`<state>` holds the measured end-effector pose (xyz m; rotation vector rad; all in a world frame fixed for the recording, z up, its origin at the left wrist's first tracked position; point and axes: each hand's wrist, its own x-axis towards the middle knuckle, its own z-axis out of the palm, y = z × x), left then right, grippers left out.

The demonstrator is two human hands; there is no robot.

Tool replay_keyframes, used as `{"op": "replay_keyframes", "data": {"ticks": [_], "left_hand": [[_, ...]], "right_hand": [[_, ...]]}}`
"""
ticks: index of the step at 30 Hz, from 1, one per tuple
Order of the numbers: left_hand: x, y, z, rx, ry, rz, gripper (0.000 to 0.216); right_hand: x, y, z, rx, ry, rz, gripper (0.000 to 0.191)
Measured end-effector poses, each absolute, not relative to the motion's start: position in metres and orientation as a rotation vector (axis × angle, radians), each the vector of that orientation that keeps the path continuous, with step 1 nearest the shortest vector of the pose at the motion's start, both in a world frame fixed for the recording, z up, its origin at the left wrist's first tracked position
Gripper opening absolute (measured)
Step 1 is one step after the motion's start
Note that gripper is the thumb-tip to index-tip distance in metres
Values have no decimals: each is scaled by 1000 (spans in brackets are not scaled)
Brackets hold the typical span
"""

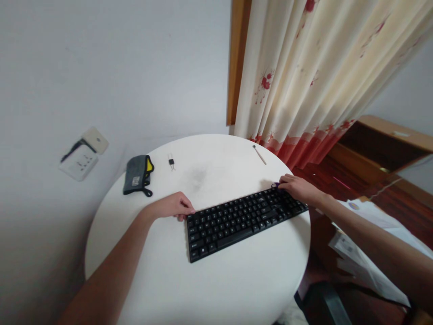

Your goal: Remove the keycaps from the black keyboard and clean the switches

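A black keyboard (233, 221) lies at a slant on the round white table (216, 289). My left hand (174, 206) is closed at its far left corner, with thumb and finger pinching the edge. My right hand (294, 186) is closed over the far edge near the keyboard's right end. From its fingertips peeks a small purple binder clip (275, 185) with a wire loop; most of it is hidden, and I cannot tell whether it touches the keyboard. A black binder clip (171, 162) rests farther back on the table.
A grey pouch (137, 175) with a wrist loop lies at the table's left edge. Toward the back right is a thin stick with a dark tip (259, 155). Behind stand a wall with a socket (79, 162) and a floral curtain (287, 81). White plastic bags (382, 234) lie right.
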<state>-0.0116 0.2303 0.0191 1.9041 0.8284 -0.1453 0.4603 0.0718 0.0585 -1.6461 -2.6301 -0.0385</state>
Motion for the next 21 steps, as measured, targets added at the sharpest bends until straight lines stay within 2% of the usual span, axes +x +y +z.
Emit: {"op": "replay_keyframes", "data": {"ticks": [5,9,15,21], "left_hand": [[-12,230,20,1901,828,-147,37],[-12,230,19,1902,829,-147,38],[-13,232,18,1908,819,-150,40],[-13,232,17,1904,819,-149,41]], "right_hand": [[474,65,57,-1745,-2481,-105,28],[449,55,53,-1675,-2326,-81,27],[406,50,46,-1537,-2511,-23,28],[435,50,49,-1662,-2533,-79,33]]}}
